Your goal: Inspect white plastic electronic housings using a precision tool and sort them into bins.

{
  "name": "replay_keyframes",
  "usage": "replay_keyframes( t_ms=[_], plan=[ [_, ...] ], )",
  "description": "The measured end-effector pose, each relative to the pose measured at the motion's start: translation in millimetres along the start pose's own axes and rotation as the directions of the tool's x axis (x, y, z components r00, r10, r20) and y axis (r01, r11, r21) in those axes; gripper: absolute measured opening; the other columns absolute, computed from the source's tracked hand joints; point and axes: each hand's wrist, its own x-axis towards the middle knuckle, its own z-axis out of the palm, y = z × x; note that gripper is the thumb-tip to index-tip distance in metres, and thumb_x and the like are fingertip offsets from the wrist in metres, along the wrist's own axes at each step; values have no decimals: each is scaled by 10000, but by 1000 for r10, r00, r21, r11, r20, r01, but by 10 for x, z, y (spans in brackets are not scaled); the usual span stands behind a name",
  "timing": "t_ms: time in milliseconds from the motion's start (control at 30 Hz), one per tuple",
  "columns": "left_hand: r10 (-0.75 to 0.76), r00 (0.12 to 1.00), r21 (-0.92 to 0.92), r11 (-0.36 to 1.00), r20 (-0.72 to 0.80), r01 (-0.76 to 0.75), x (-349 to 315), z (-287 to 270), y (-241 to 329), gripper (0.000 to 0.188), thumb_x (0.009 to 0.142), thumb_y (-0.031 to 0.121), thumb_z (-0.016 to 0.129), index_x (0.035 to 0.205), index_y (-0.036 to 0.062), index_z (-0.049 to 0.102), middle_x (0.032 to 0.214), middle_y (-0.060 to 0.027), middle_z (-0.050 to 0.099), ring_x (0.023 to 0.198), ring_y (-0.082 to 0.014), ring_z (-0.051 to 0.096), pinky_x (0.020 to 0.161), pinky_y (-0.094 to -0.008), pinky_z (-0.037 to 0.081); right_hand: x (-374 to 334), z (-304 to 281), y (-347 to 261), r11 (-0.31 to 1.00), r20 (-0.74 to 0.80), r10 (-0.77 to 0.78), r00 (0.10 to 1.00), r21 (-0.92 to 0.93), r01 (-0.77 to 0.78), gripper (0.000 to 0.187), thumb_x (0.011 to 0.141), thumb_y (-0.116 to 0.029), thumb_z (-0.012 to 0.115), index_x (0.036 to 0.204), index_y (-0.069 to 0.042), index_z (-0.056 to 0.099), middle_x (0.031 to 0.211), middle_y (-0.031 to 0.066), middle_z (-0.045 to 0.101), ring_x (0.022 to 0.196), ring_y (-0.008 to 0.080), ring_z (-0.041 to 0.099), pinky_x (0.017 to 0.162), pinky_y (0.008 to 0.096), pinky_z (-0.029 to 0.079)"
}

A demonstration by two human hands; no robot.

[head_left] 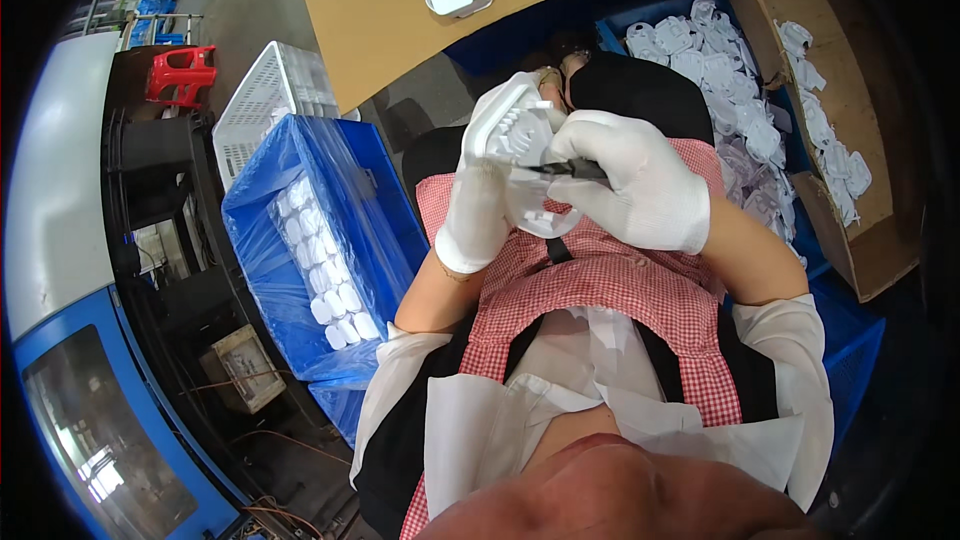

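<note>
Head view: a white plastic part point(520, 155) is gripped by the gloved left hand point(478, 202) above the checked apron point(600, 290), while a dark tool point(570, 169) is clasped against the part by the gloved right hand point(640, 185).

This is a factory floor workstation: blue crates point(330, 240) and a cardboard box point(850, 120) heaped with identical white moulded plastic parts point(720, 70), a large blue-and-grey machine point(70, 340), and bare concrete floor point(250, 0) around a brown desk point(380, 0).
</note>
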Motion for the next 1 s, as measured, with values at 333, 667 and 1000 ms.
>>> replay_keyframes(
  t_ms=[333, 667, 1000],
  plan=[
    [-343, 938, -614, 752, -54, 239, 125, -90, -50, 852, 906, 698, 244, 1292, -28, 469, 1164, -186, 608, 1026, -301, 622, 906, -409, 501, 23, -38, 164, 990, 99, -114, 988, 90, 106, 132, 794, -29, 596, 892, -17, 509, 809, 80, 524, 732, 224, 539, 665, 321, 437],
    [-323, 940, -640, 700, 112, 317, 246, -286, -106, 960, 856, 771, 218, 1244, -63, 495, 1037, -276, 630, 822, -341, 672, 708, -394, 568, 49, -85, 225, 913, -344, 407, 846, 143, -381, 152, 796, -31, 649, 714, -50, 522, 667, -48, 463, 606, 49, 377, 568, 224, 335],
    [-427, 874, -549, 684, 233, 481, 408, -506, -404, 740, 944, 607, 283, 1240, -39, 492, 1022, -229, 643, 845, -280, 671, 745, -378, 550, 409, 48, 664, 879, -18, 344, 939, 359, -315, 476, 773, -151, 709, 1213, -29, 576, 1044, 60, 651, 901, 131, 610, 821, 259, 481]
  ],
)
